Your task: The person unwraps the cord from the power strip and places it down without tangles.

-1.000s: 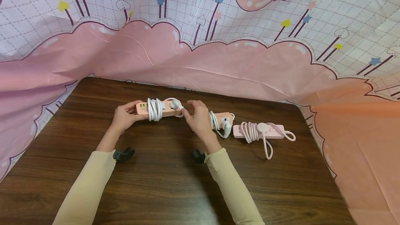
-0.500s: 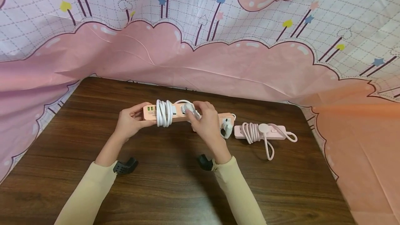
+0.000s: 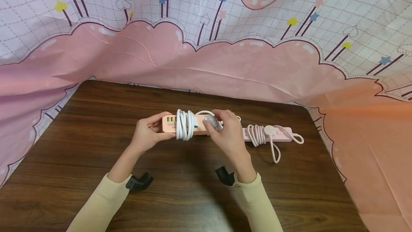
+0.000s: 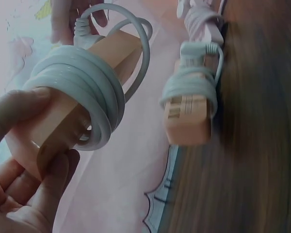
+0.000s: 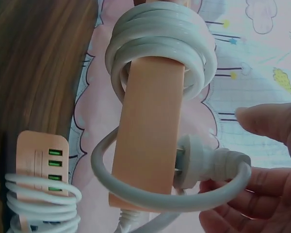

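Note:
In the head view, my left hand (image 3: 146, 135) grips the left end of a peach power strip (image 3: 201, 127), held above the table. White cord (image 3: 185, 125) is wound round its middle. At the strip's other end, the white plug (image 5: 199, 162) sits against it with metal prongs showing in the right wrist view. My right hand (image 3: 229, 131) is around the plug, the thumb (image 5: 264, 121) apart from it and the fingers loosely bent behind. A second peach power strip (image 4: 189, 121) lies on the table, mostly hidden behind my right hand in the head view.
A pink power strip (image 3: 284, 136) with its cord wound round it lies on the right of the brown wooden table (image 3: 180, 196). A cord loop sticks out towards the front. A patterned pink and white curtain (image 3: 206, 63) hangs behind the table.
The held power strip has come to the right and nearer, with both hands moving along. My right hand has gone from beside the plug to around it. The lying strips have not moved.

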{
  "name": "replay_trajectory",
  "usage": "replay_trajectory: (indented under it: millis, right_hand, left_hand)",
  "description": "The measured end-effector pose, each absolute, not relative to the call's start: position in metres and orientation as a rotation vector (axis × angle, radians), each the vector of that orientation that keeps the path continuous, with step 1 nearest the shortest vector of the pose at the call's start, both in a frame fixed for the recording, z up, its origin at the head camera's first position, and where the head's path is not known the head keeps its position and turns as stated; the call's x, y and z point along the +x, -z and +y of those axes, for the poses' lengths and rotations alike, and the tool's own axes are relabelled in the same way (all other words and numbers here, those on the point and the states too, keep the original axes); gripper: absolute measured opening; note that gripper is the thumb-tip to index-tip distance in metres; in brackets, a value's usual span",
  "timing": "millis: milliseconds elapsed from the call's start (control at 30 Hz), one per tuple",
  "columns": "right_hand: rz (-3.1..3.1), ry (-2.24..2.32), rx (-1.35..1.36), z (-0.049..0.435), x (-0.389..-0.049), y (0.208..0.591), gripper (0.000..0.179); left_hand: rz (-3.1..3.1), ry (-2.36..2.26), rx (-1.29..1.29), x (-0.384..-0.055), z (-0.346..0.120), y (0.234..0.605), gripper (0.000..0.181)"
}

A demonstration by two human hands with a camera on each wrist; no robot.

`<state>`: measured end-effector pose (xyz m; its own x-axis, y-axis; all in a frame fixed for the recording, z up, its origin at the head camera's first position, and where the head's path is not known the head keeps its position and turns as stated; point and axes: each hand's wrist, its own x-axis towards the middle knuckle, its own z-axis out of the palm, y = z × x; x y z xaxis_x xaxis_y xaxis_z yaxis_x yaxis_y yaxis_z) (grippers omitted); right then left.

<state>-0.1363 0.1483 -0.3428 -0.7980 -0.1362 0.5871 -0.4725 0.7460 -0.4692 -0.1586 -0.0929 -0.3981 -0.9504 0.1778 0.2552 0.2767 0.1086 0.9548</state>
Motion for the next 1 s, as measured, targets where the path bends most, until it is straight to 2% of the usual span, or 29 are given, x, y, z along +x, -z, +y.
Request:
replay_trajectory:
  millis: [333,1000]
  right_hand:
    - [-2.542,-0.641,0.477,0.165,-0.123,0.336,0.03]
    - [-2.811,-0.345,0.794,0.182,-0.116,0.318,0.026]
  left_hand:
    - [-2.24,2.068,-0.562,-0.146,-0.076,0.394,0.058]
    - [-2.222,2.05,-0.709,-0.141,-0.065,0.399,0.057]
